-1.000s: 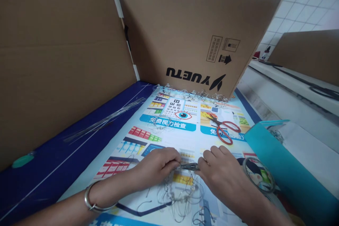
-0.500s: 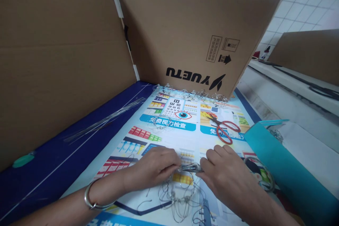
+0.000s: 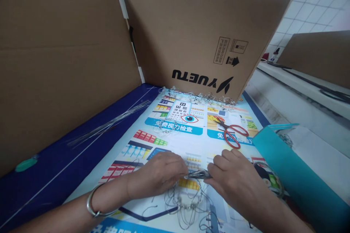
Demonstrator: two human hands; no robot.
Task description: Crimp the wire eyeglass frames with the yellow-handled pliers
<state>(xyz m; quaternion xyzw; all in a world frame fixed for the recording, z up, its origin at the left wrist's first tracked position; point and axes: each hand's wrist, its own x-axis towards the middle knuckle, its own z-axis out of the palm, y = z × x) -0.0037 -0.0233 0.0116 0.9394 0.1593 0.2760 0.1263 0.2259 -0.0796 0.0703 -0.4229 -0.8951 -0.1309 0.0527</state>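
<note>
Clutching pliers in the right hand, pinching with the left hand, unclear on what, at the pliers' tips, just beyond tangled wire on a printed sheet; edging slightly rightward from a second ago, seemingly continuing fine work

right hand's grip had some pliers, left hand's grip bunched up at their tips, wiry mess sat nearby, red-handled scissors lay further off
</note>
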